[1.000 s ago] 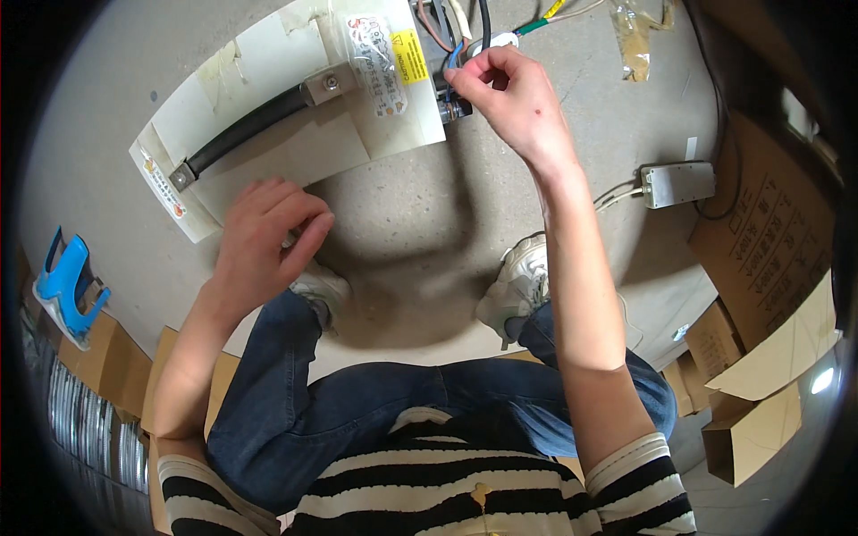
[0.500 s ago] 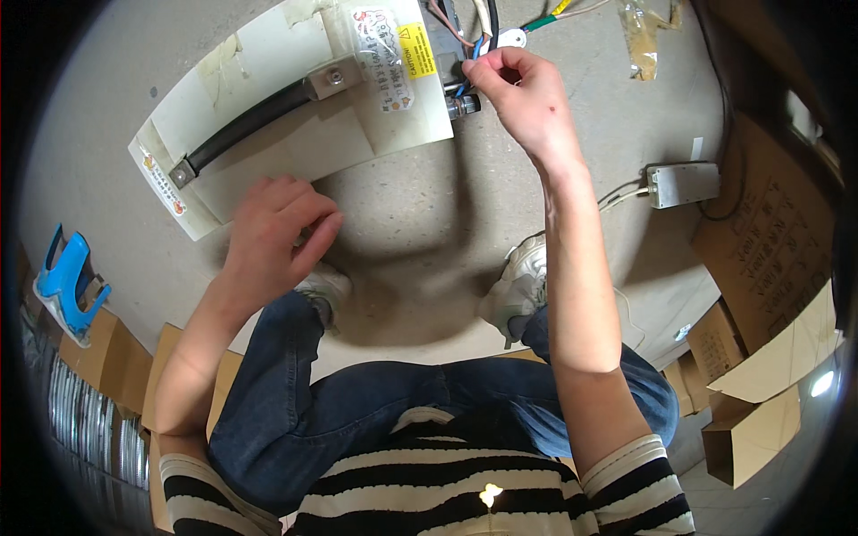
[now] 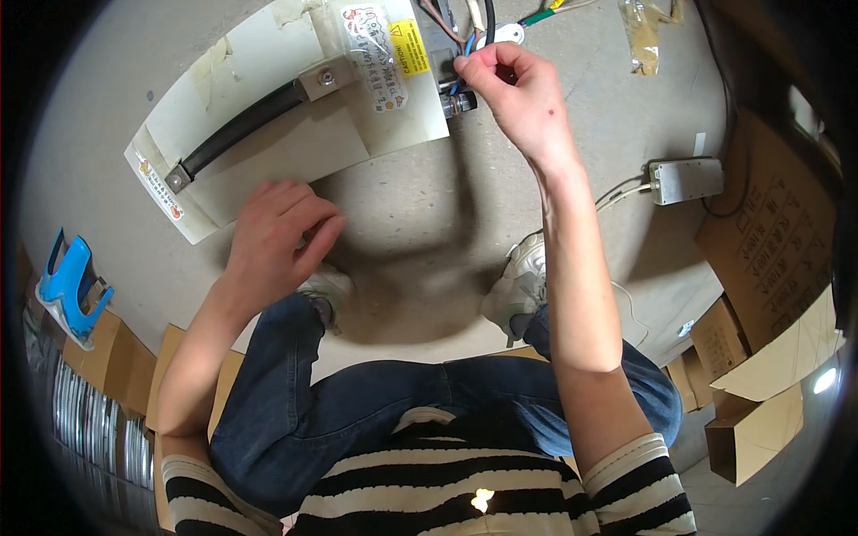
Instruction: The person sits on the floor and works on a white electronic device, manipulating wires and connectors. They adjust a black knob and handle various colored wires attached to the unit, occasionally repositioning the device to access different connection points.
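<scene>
A white box-like machine [image 3: 268,147] with a black bar handle [image 3: 241,128] stands on the floor at the upper left. At its right end are metal fittings [image 3: 458,104] and several wires. My right hand [image 3: 523,98] is closed in a pinch beside that end, its thumb and finger on a thin blue wire [image 3: 470,43]; the fingertips partly cover it. My left hand [image 3: 281,228] hovers by the machine's near edge, palm down, its fingers loosely bent and thumb apart, with nothing visible in it. Whether its fingertips touch the machine, I cannot tell.
A small grey metal box [image 3: 686,181] with a cable lies at the right, before a printed cardboard box [image 3: 764,232]. Open cartons [image 3: 755,438] stand at the lower right. A blue plastic frame [image 3: 76,281] and stacked silvery sheets [image 3: 98,420] are at the left. Tape [image 3: 645,40] sticks to the floor.
The view has shifted slightly, so the machine sits a little further left. My right hand keeps its pinch at the wires; my left hand stays near the machine's edge.
</scene>
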A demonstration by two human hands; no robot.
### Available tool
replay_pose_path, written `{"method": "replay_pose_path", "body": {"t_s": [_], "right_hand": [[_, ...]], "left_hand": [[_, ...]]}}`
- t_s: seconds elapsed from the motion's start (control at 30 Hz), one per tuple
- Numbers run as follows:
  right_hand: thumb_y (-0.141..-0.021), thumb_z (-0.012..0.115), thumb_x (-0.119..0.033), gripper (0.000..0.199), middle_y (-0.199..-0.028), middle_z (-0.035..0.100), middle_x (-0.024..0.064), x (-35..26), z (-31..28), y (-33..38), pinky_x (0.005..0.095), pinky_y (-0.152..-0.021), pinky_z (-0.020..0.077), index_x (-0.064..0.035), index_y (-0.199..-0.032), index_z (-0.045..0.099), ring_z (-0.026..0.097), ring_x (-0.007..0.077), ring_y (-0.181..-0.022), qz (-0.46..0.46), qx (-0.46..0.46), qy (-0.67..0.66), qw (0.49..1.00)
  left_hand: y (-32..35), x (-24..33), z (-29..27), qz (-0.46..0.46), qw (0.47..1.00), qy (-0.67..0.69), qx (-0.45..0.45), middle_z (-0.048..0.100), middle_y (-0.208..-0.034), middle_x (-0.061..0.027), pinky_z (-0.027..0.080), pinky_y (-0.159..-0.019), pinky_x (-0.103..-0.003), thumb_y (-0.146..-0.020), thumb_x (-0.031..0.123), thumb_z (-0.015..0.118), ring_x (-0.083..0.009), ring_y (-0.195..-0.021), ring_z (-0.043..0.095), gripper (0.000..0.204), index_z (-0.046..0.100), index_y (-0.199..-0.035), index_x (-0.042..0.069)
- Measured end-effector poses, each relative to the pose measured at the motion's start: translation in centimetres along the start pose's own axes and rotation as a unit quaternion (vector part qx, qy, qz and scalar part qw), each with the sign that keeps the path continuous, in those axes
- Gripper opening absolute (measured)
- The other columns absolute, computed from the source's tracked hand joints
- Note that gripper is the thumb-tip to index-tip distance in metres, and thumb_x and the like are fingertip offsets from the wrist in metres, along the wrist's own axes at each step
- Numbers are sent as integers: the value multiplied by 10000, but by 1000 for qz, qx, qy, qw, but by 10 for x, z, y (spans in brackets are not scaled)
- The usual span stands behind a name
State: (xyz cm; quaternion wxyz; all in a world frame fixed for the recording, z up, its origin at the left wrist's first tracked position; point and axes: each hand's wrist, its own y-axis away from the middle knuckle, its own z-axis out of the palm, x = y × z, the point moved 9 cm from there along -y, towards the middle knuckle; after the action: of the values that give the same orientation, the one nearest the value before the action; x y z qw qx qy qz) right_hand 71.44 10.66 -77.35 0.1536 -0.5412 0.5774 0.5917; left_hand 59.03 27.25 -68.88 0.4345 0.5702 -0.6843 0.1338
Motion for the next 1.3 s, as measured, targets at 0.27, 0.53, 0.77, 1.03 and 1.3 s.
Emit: {"method": "replay_pose_path", "body": {"t_s": [0.27, 0.53, 0.77, 1.03, 1.3], "right_hand": [[-769, 649, -160, 152, -684, 552, 26, -9, -6, 6, 265, -617, 420, -10, -784, 626, 500, 109, -653, -50, 25, -7, 998], [-717, 651, -72, 215, -800, 507, 79, -42, -1, 43, 358, -722, 440, -96, -930, 635, 508, 261, -826, -240, 13, 221, 945], [-703, 658, -71, 234, -793, 497, 74, -46, 5, 46, 363, -709, 444, -99, -933, 633, 507, 254, -813, -241, 8, 275, 931], [-703, 641, -62, 207, -813, 490, 80, -48, 7, 46, 368, -693, 437, -91, -906, 613, 500, 262, -803, -269, 11, 285, 920], [-705, 638, -73, 206, -819, 489, 78, -47, 8, 46, 369, -700, 428, -98, -907, 603, 500, 262, -811, -278, 10, 294, 914]], "left_hand": [[-2, 1, 1, 3, 1000, -8, -4, 508, -653, -65, 344, -591, -342, -739, 37, 628, -236, -623, 474, 49, 582, -746, 51], [-4, 3, 0, 6, 1000, -12, 0, 507, -666, -70, 348, -591, -347, -745, 50, 628, -247, -635, 477, 47, 582, -750, 48], [-1, 0, 1, -8, 1000, -21, 1, 519, -671, -53, 373, -624, -346, -744, 97, 644, -239, -665, 505, 71, 580, -734, 69], [-1, 0, 3, 4, 1000, -11, -4, 505, -684, -77, 352, -610, -350, -759, 73, 626, -254, -660, 477, 53, 580, -756, 48], [-3, 0, 5, 1, 999, -40, -2, 518, -667, -43, 369, -620, -343, -738, 101, 649, -228, -660, 501, 80, 575, -722, 75]]}}
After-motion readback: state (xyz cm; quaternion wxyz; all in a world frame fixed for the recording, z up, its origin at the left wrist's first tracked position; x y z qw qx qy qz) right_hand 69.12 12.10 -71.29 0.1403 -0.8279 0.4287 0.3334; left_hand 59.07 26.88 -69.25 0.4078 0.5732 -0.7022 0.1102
